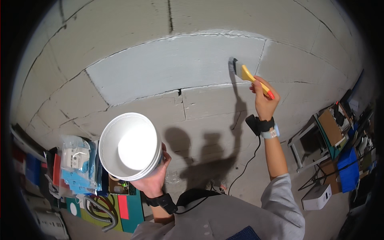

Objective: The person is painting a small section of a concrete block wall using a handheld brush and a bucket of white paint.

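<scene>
The likely light brush (243,71) is aptly pinched at its yellow handle (247,74) by the right hand (266,101), the bucket (109,148) cupped by the left hand's (153,184) curled fingers (167,159).

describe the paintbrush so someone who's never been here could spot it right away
On the pale block wall, find the white-painted block. Near its right end, the right hand holds the paintbrush. Its yellow handle with a red-orange tip sets it apart from the white bucket in the left hand.

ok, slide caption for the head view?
Right hand holds a brush at a pale wall block; left hand holds a white bucket.
</scene>
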{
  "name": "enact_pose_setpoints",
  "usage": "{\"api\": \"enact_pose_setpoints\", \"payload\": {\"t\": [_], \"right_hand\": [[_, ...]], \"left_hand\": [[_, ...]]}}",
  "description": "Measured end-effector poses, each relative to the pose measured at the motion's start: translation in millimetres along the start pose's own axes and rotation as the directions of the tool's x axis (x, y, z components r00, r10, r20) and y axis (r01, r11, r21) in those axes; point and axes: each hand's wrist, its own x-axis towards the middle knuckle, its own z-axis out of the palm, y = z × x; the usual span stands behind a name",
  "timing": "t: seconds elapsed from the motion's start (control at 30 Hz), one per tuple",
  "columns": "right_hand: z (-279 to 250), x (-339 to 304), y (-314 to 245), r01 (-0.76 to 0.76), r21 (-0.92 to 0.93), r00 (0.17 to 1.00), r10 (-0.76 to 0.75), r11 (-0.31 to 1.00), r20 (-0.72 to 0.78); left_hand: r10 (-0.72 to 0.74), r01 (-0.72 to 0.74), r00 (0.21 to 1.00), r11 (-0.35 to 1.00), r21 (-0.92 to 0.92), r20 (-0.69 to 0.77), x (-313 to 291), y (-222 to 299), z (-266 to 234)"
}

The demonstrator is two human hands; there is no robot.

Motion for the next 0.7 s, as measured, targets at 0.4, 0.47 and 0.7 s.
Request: {"api": "enact_pose_setpoints", "payload": {"t": [0.4,0.47,0.7], "right_hand": [[10.8,-62.5,-50.4,-0.424,0.093,0.898,0.404,0.901,0.176],[12.1,-60.2,-55.0,-0.41,0.137,0.905,0.384,0.902,0.183],[31.9,-35.1,-59.8,-0.381,0.282,0.925,0.365,0.881,0.108]], "left_hand": [[0.075,-0.076,0.993,0.997,-0.002,-0.095,-62.9,56.8,-16.1],[0.096,-0.095,0.993,0.995,0.006,-0.065,-68.0,63.3,-14.8],[0.18,-0.178,0.98,0.984,0.032,-0.081,-57.0,71.2,-6.6]]}}
